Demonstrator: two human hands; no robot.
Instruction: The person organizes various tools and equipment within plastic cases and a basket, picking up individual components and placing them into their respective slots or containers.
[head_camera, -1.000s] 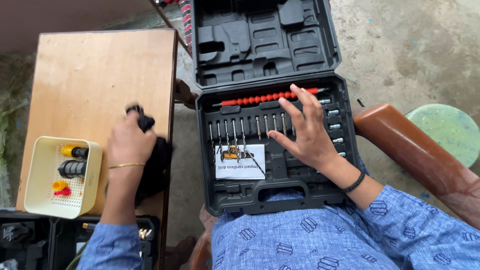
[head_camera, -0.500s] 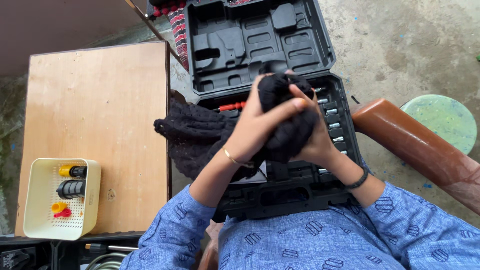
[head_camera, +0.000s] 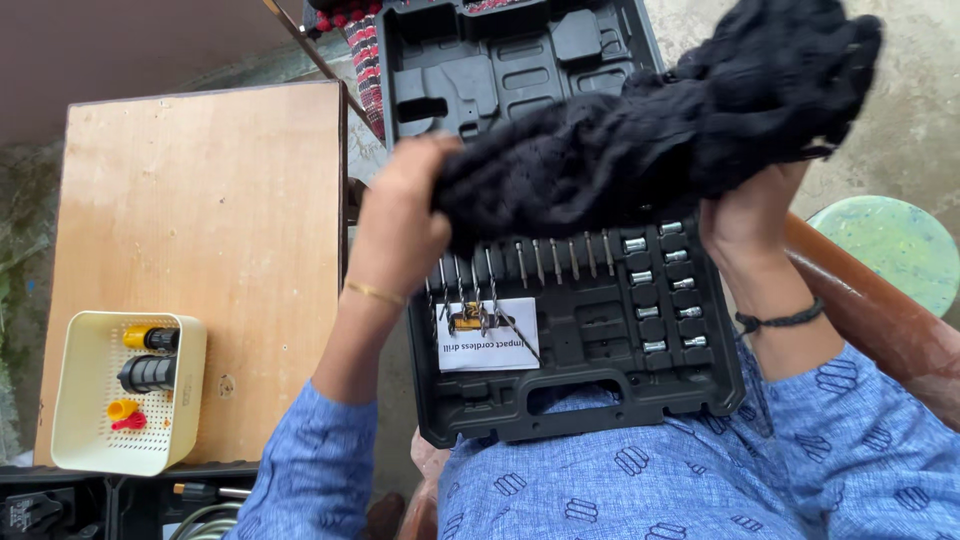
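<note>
Two hands stretch a black knitted cloth (head_camera: 650, 140) above an open black tool case (head_camera: 580, 330) resting on the person's lap. The left hand (head_camera: 405, 215) is clenched on the cloth's left end, forearm angled upward; the right hand (head_camera: 750, 205) grips its right end, wrist raised. Left of the case, a cream tray (head_camera: 75, 400) sits on the wooden tabletop (head_camera: 200, 230).

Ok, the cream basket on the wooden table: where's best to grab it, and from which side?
Probably the cream basket by its bare near rim, from above on the person's side: the far half holds a yellow-capped piece and black cylinder; the wooden table edge leaves room.
</note>
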